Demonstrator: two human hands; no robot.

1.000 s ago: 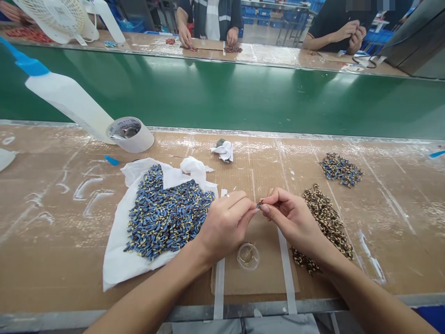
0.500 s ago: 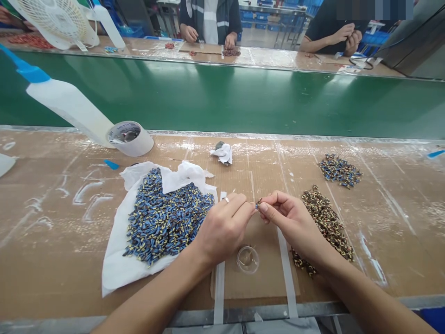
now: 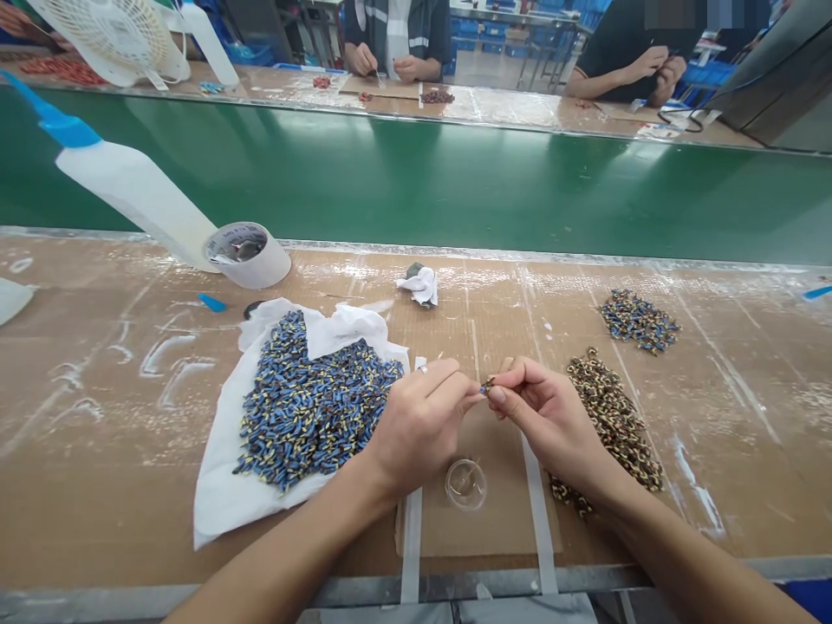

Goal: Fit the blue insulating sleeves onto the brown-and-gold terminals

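Over a cardboard mat [image 3: 487,537], my left hand [image 3: 425,420] and my right hand [image 3: 542,416] meet fingertip to fingertip. Between them is a small blue and brown piece [image 3: 486,386], pinched from both sides; its exact kind is too small to make out. Left of my hands, a heap of small blue, yellow and dark pieces [image 3: 312,407] lies on white paper [image 3: 221,485]. To the right are a pile of brown and cream curved pieces [image 3: 614,416] and, farther back, a smaller blue-brown pile [image 3: 639,321]. A clear round dish [image 3: 466,485] with thin strands sits below my hands.
A tape roll [image 3: 248,256] stands by a tilted white squeeze bottle [image 3: 139,195] at the back left. Crumpled tissue [image 3: 419,284] lies mid-table. Beyond runs a green belt [image 3: 416,178]; across it, co-workers' hands [image 3: 383,62] work near a fan [image 3: 120,39].
My hands keep nearly the same pinch on the small piece. The view has shifted slightly. Across the belt, a co-worker's hand has lifted off a reddish pile.
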